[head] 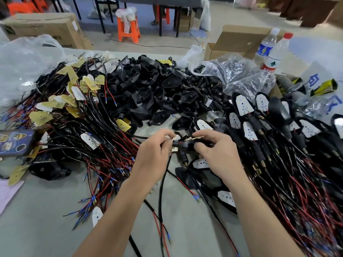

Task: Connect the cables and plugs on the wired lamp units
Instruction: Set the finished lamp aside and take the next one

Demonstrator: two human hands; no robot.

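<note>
1. The left hand (154, 154) reaches in from the lower edge with its forearm slanting upward and its back to the camera. Its fingers (165, 133) are curled and pinch the left end of the lamp unit (187, 143).
2. The right hand (217, 154) comes in from the lower right. Its fingers (207, 135) are curled round the right end of the lamp unit.
3. The lamp unit is held between both hands, just above the grey counter (46, 229). It is a black housing with a thin board on top, seen edge-on, and a black collar at its left end. A black cable (162, 186) drops from under the lamp unit towards the camera and splits into red and black leads.
4. Far left of the lamp unit lies a phone (14, 141). Nearer on the left is a tangle of wired boards (74, 108), yellow and white. Behind the lamp unit is a heap of empty black housings (157, 89). To its right, assembled units (269, 127) with white boards crowd close to the right hand. Further behind them stand two water bottles (274, 52).
</note>
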